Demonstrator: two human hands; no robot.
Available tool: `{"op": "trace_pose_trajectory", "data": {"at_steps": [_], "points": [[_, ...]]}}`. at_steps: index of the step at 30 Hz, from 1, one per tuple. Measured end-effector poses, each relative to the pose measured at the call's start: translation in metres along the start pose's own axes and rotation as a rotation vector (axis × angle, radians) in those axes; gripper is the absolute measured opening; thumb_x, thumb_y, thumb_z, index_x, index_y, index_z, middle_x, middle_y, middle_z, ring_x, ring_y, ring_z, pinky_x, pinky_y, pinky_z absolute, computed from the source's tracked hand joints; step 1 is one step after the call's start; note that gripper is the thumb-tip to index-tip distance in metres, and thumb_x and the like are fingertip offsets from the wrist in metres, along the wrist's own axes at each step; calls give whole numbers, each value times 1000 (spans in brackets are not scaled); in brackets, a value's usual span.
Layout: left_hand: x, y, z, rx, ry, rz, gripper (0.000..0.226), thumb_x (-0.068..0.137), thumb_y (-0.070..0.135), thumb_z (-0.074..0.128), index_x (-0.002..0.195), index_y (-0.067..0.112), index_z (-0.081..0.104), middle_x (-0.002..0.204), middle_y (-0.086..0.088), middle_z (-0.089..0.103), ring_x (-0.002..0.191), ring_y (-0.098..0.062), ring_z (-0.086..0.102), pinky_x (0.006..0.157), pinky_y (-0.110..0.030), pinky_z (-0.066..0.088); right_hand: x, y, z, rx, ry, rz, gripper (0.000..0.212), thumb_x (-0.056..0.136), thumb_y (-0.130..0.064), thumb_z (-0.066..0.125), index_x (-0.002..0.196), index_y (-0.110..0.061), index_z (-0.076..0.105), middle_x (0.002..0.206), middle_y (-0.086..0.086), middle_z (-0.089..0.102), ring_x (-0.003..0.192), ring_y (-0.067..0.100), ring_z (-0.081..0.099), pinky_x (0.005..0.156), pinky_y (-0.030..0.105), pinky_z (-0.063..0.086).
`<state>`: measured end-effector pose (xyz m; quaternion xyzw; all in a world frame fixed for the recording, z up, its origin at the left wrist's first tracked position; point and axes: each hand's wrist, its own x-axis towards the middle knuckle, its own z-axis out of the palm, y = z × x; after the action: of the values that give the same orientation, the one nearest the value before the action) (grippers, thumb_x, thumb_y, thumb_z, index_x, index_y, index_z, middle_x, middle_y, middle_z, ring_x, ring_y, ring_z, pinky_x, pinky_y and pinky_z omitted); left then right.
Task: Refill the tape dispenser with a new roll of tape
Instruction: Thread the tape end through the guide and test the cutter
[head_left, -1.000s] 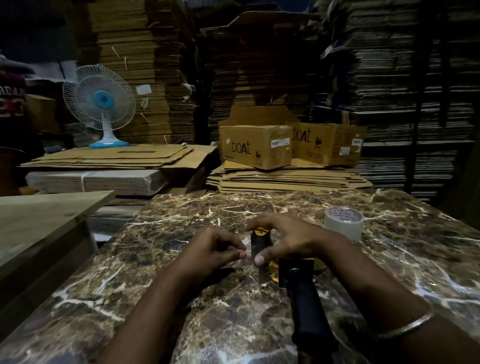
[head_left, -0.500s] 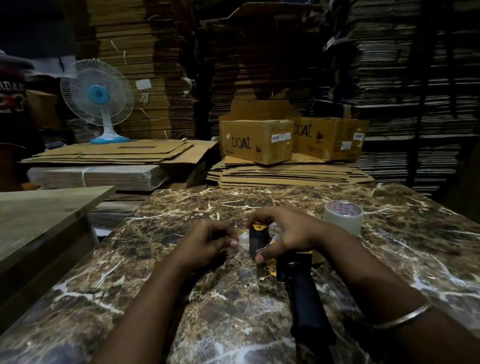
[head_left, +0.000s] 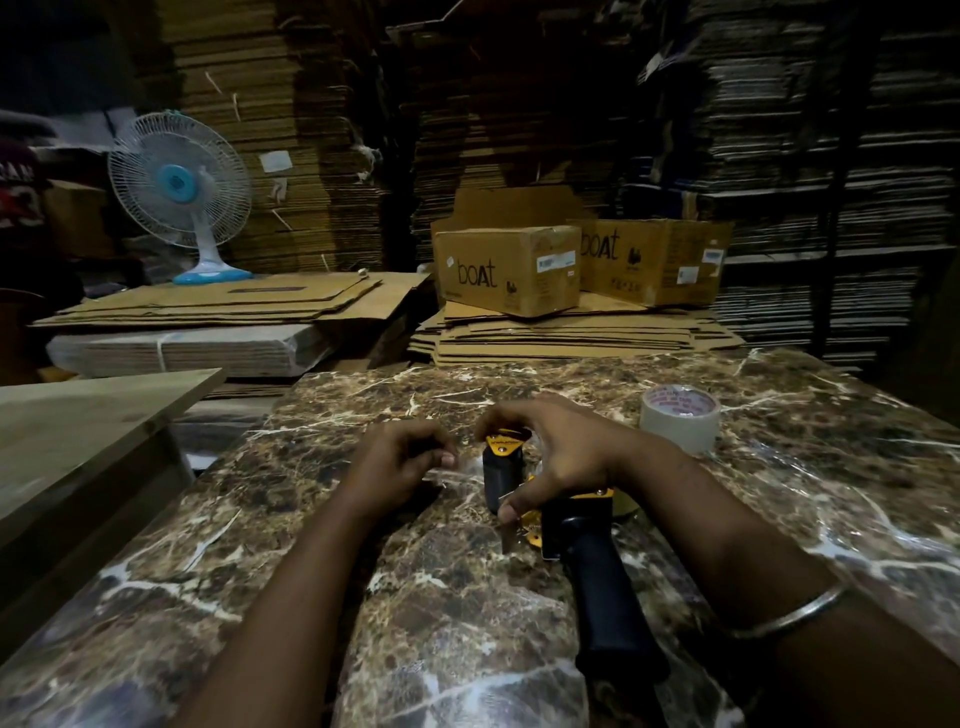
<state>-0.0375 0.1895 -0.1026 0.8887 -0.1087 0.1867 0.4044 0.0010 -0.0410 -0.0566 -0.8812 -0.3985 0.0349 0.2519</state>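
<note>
A black and yellow tape dispenser (head_left: 597, 566) lies on the marble table (head_left: 467, 623), its black handle pointing toward me. My right hand (head_left: 550, 452) covers its front end, thumb and fingers clasped around the head. My left hand (head_left: 402, 460) sits just left of it, fingertips pinched on a strip of clear tape (head_left: 462, 470) that runs to the dispenser. A roll of tape (head_left: 679, 418) stands on the table to the right, behind my right wrist. The dispenser's spool is hidden under my right hand.
A wooden board (head_left: 88, 431) lies at the left beside the table. Behind the table are flat cardboard stacks (head_left: 561, 332), two "boat" boxes (head_left: 506, 270), a white and blue fan (head_left: 179, 192), and tall walls of stacked cardboard.
Both hands stay at the dispenser's front end. My left hand has drawn slightly left with the tape strip between its fingertips. The view has tilted a little.
</note>
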Motion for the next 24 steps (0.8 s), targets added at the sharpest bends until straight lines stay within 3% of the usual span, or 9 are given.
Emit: {"op": "trace_pose_trajectory", "data": {"at_steps": [4, 7, 10, 14, 19, 24], "points": [[1, 0, -6, 48, -23, 74, 14, 83, -6, 70, 80, 7, 74, 79, -1, 75, 78, -3, 70, 71, -12, 53, 2, 2, 1, 3, 8, -5, 89, 53, -56, 90, 130, -30, 54, 130, -10, 59, 121, 12, 56, 107, 42, 47], [-2, -2, -13, -3, -67, 46, 15, 83, -8, 70, 80, 6, 75, 80, 0, 75, 79, -4, 71, 76, -21, 58, 0, 0, 2, -20, -15, -3, 91, 61, -51, 91, 138, -26, 51, 139, -6, 54, 127, 15, 52, 110, 41, 45], [-3, -4, -15, -45, -80, 34, 19, 82, -7, 71, 78, 11, 76, 79, 0, 76, 81, -9, 72, 76, -23, 58, 0, -3, 1, -153, -28, 0, 96, 66, -59, 85, 145, -22, 46, 147, -1, 48, 132, 20, 45, 111, 43, 41], [1, -7, -11, -10, -48, 34, 12, 82, -2, 74, 80, 10, 77, 79, 3, 76, 83, -11, 72, 80, -31, 58, -3, -9, -2, -146, -24, 12, 92, 65, -57, 86, 142, -22, 51, 137, 0, 57, 124, 19, 52, 105, 41, 46], [2, -12, -12, -84, -3, -3, 30, 82, -11, 68, 73, 17, 73, 76, 6, 75, 78, -6, 70, 76, -25, 56, -3, -11, -1, -53, -20, -30, 87, 60, -48, 92, 135, -22, 57, 128, -3, 62, 117, 14, 58, 101, 38, 50], [-2, -20, -17, -147, 38, -73, 29, 81, -6, 72, 71, 21, 74, 79, 5, 76, 81, -4, 70, 74, -21, 53, -5, -9, 1, 4, -27, -36, 86, 60, -42, 95, 136, -23, 58, 129, -9, 61, 117, 7, 55, 92, 23, 41]]}}
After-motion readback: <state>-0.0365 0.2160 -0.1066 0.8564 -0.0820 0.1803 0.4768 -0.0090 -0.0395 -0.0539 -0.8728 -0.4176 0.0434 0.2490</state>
